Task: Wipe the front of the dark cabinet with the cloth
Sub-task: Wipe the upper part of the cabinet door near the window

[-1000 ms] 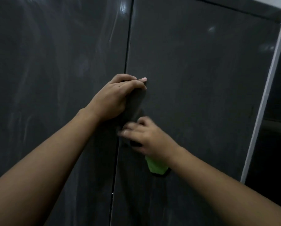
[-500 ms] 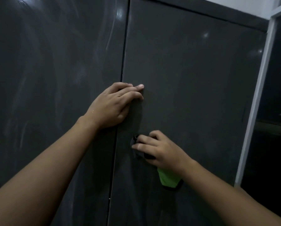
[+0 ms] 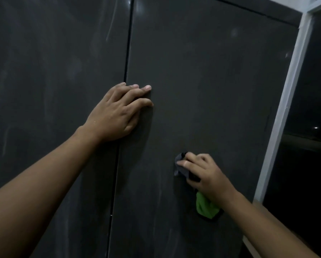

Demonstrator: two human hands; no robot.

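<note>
Under the gripping right hand (image 3: 206, 175), the bunched cloth (image 3: 206, 206) presses the dark cabinet (image 3: 211, 90), left hand (image 3: 116, 114) open and flat up-left across the seam (image 3: 127, 53); risk: small contact patch likely leaves streaks.

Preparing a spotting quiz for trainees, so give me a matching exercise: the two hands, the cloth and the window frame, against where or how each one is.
Things:
1 left hand
2 right hand
3 cloth
4 window frame

Places or states:
A white, right of the cabinet
B resting across the door seam
C partly green, bunched up
D gripping the cloth against the right door

Pairs: 1-B, 2-D, 3-C, 4-A
</note>
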